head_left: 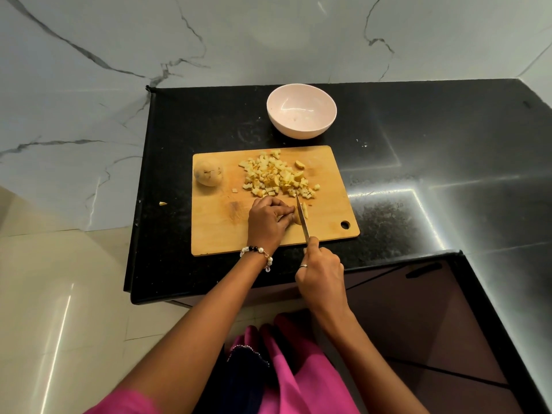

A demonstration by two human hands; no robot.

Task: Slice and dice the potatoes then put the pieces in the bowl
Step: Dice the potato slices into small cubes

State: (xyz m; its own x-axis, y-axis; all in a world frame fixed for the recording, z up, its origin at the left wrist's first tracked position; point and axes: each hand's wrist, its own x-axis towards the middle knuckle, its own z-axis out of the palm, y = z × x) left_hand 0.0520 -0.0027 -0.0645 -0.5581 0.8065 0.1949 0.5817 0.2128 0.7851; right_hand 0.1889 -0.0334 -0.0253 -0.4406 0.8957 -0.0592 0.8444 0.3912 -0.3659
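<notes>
At twelve o'clock on the bench (418, 144), the bowl (301, 111) holds nothing. Pale diced potato (279, 176) heaps mid-board; left hand (268, 218) pinches a potato piece (298, 218), right hand (321, 271) grips the knife (302, 218).

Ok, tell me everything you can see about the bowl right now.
The bowl is round, pale pinkish-white and glossy, maybe plastic or ceramic. It stands upright on the black counter, just beyond the far edge of the wooden cutting board, not touching it. No potato pieces are inside, only a few small specks or smears. Neither hand touches it.
</notes>
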